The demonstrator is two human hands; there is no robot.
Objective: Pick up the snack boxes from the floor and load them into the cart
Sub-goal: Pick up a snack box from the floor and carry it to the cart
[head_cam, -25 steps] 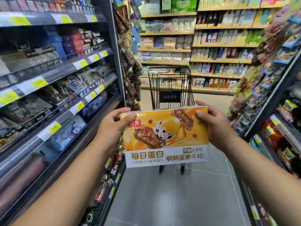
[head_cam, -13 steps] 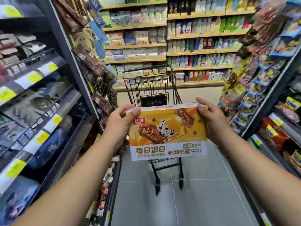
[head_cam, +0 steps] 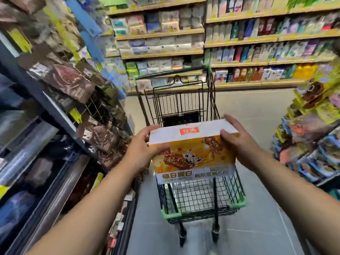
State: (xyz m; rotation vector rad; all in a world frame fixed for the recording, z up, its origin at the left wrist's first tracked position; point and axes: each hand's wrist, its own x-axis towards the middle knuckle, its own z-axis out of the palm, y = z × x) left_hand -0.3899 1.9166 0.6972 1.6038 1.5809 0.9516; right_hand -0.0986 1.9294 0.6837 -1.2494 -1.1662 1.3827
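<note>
I hold an orange and white snack box (head_cam: 193,153) with both hands, just above the near end of the cart's basket. My left hand (head_cam: 142,150) grips its left side and my right hand (head_cam: 237,142) grips its right side, fingers over the white top. The box is tilted, so its white top face and orange front both show. The black wire shopping cart (head_cam: 184,100) with green corner bumpers stands straight ahead in the aisle. Its basket floor, where visible under the box, shows nothing inside.
Dark shelving with hanging snack packs (head_cam: 77,85) lines the left side close to my left arm. A rack of colourful packets (head_cam: 312,140) stands on the right. Wooden shelves of goods (head_cam: 239,43) cross the far end. Grey floor (head_cam: 257,227) lies around the cart.
I have come up to the cart, which now fills the middle of the view. The box has gone forward and down over the basket and tipped, showing its white top.
</note>
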